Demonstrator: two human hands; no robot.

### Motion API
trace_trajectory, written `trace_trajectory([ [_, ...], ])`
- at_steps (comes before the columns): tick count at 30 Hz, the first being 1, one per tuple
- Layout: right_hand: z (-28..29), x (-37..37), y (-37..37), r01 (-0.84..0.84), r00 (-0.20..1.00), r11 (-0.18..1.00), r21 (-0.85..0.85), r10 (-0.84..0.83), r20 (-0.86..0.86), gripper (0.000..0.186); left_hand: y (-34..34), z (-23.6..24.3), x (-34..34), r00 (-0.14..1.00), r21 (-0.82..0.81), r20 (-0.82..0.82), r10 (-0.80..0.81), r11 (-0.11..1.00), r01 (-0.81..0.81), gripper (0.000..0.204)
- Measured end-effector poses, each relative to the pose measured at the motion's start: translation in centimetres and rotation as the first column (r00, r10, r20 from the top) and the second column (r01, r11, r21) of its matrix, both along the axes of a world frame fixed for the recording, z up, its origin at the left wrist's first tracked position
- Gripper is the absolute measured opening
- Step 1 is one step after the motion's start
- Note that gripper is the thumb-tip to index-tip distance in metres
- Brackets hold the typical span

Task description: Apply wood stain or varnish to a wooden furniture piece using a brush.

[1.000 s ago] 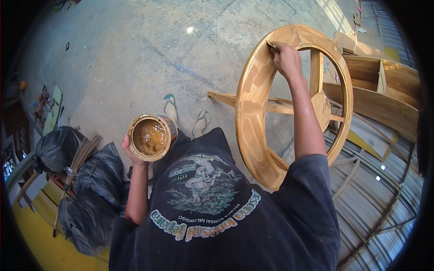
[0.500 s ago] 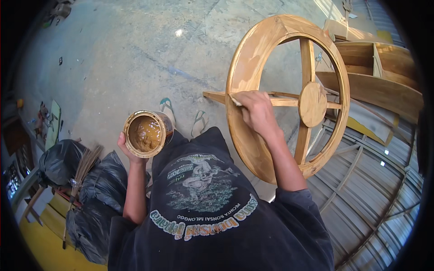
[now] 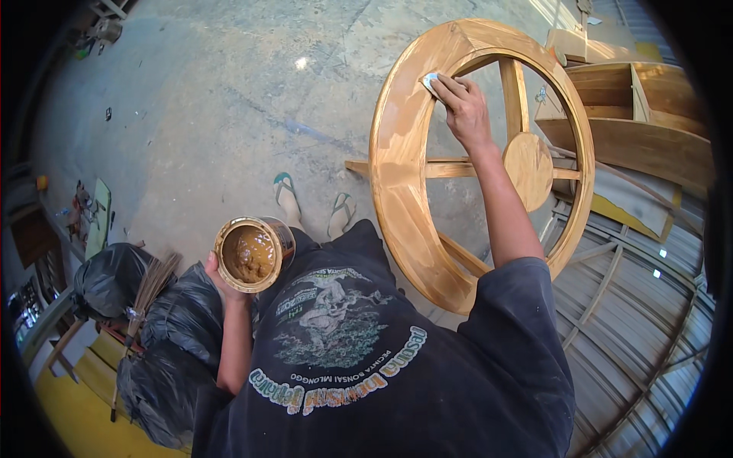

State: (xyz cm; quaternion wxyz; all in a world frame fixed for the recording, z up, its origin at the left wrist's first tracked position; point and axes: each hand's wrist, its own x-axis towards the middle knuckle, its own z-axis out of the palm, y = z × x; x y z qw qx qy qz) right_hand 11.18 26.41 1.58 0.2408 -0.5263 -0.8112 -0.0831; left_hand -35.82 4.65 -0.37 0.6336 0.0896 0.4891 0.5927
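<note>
My left hand (image 3: 222,281) is closed round the side of an open can (image 3: 283,243), tilted so that its mouth faces up toward me. Thick, glossy brown paste (image 3: 250,256) lies inside it. At the right stands a large round wooden frame (image 3: 398,195), with a wide rim, crossing spokes and a round centre disc (image 3: 528,172). My right hand (image 3: 467,111) pinches a small, thin, pale flat piece (image 3: 430,84) against the rim's upper left part. Darker, damp-looking brown smears show on the rim; whether the piece is a scraper or a pad is unclear.
Black plastic bags (image 3: 183,317) and a stick broom (image 3: 155,282) are at the lower left. A curved wooden piece with compartments (image 3: 645,99) stands behind the frame at the right, near corrugated metal sheeting (image 3: 641,305). My sandalled feet (image 3: 286,195) rest on the concrete floor (image 3: 198,122).
My right hand has moved up and away along the rim with the pale piece, from the left side to the upper left. The can has shifted slightly right and down in my left hand.
</note>
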Motion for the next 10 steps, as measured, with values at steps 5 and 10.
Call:
trace_trajectory([
  [5, 1.9, -0.3, -0.1, -0.027, 0.999, 0.989, -0.147, 0.033, 0.036, 0.04, -0.2, 0.2, 0.1, 0.999, 0.045, 0.03, -0.024, 0.999, 0.022, 0.066],
  [10, 2.2, 0.0, 4.0, 0.141, 0.986, 0.952, -0.271, -0.112, 0.121, 0.031, 0.5, -0.3, -0.4, 0.999, 0.032, -0.019, -0.046, 0.998, 0.046, 0.068],
])
